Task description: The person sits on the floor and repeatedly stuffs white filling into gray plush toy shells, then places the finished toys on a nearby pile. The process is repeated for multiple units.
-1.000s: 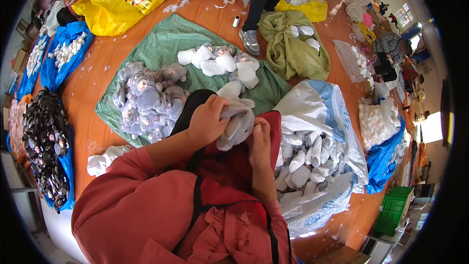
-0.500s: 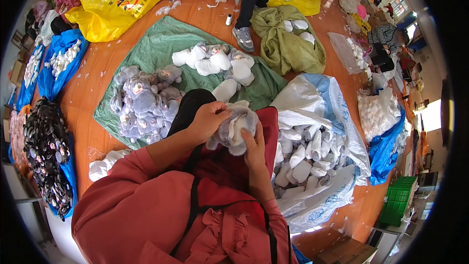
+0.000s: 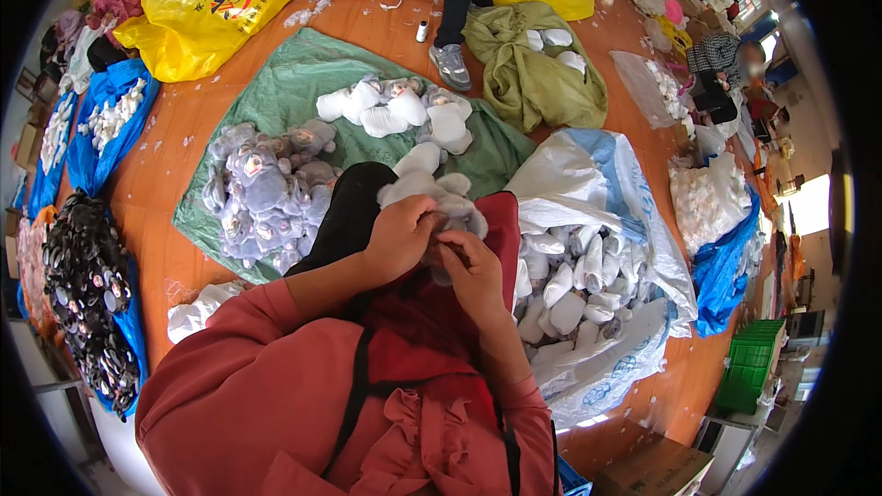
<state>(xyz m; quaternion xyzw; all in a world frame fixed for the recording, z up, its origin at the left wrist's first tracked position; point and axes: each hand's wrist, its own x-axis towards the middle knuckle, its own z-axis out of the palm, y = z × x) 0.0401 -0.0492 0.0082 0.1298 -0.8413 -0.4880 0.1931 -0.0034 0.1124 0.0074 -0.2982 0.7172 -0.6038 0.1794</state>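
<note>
My left hand (image 3: pixel 400 237) and my right hand (image 3: pixel 471 268) are both closed on a grey and white plush toy (image 3: pixel 430 186) held over my lap. Its white limbs stick out above my fingers. My fingertips meet at the toy's lower edge. A heap of finished grey plush toys (image 3: pixel 262 191) lies on the green sheet (image 3: pixel 303 83) just left of my knee. Unstuffed white toy skins (image 3: pixel 395 108) sit farther back on the same sheet.
An open white and blue sack (image 3: pixel 625 220) full of white plush parts is at my right. A person's leg and grey shoe (image 3: pixel 452 64) stand beyond the sheet beside an olive cloth (image 3: pixel 528 69). A yellow bag (image 3: pixel 216 2), blue sacks (image 3: pixel 96 124) and a dark pile (image 3: pixel 83 280) lie left.
The toy has been drawn closer to my body and turned. My right hand has moved up from the side to meet my left hand at the toy.
</note>
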